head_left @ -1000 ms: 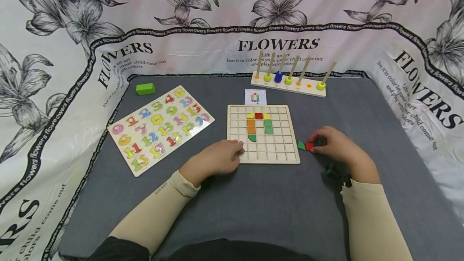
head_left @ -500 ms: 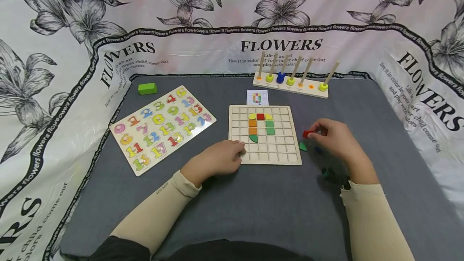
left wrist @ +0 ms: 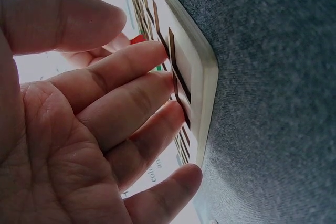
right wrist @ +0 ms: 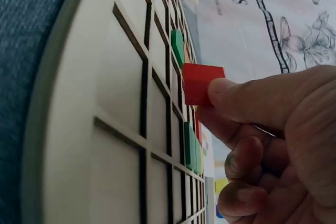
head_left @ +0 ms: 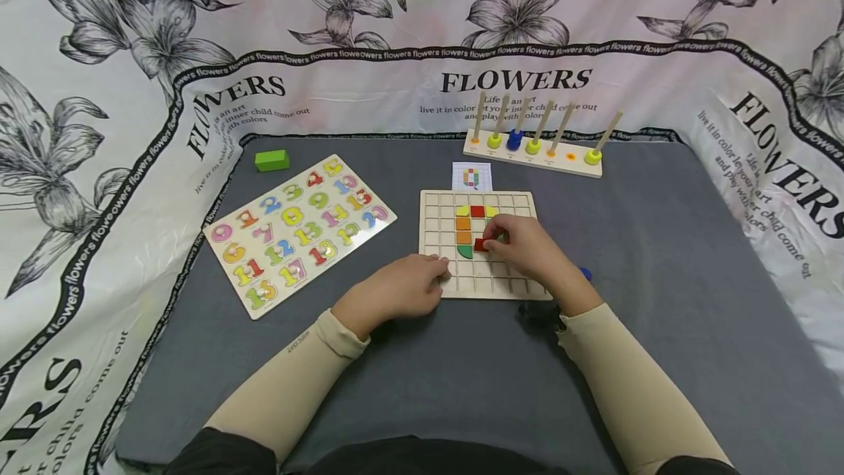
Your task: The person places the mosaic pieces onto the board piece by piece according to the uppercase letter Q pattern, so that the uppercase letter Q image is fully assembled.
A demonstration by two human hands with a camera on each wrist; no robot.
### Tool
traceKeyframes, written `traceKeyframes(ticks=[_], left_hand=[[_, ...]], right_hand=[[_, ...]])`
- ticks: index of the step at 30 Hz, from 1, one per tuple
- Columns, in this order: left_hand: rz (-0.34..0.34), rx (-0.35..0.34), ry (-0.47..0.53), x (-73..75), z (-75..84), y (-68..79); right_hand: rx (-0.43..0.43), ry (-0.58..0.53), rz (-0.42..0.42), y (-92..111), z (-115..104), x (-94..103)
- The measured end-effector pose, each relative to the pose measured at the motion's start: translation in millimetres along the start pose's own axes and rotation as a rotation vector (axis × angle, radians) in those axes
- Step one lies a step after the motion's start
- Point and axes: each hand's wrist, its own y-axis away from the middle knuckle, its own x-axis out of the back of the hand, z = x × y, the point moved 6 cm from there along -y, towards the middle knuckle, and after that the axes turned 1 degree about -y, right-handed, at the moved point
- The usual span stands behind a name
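My right hand [head_left: 524,244] pinches a red square tile [right wrist: 202,84] between thumb and fingers, close over the wooden grid board [head_left: 431,281]. Beside that tile in the head view lies a green quarter-round tile [head_left: 464,251] in its cell. Above it sit two orange tiles [head_left: 464,231], with a yellow tile [head_left: 464,211] and another red tile [head_left: 478,211] in the top row. In the right wrist view, green tiles [right wrist: 190,148] stand in further cells. My left hand [head_left: 402,286] rests its fingertips on the board's left front corner, fingers [left wrist: 128,103] extended.
A small pattern card [head_left: 471,176] lies behind the board. At the left is a number puzzle [head_left: 300,233], with a green block [head_left: 272,160] behind it. A peg stand [head_left: 534,155] with coloured rings stands at the back right. Blue shows [head_left: 585,273] beside my right wrist.
My right hand has picked up the red tile from the table right of the board and carried it left over the grid. My left hand has stayed on the board's corner.
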Motion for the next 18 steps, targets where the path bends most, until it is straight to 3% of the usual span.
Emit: traceKeyframes(ticks=[18], left_hand=[[-0.015, 0.023, 0.024, -0.8, 0.3, -1.3]], right_hand=[[0.017, 0.023, -0.029, -0.3, -0.6, -14.0]])
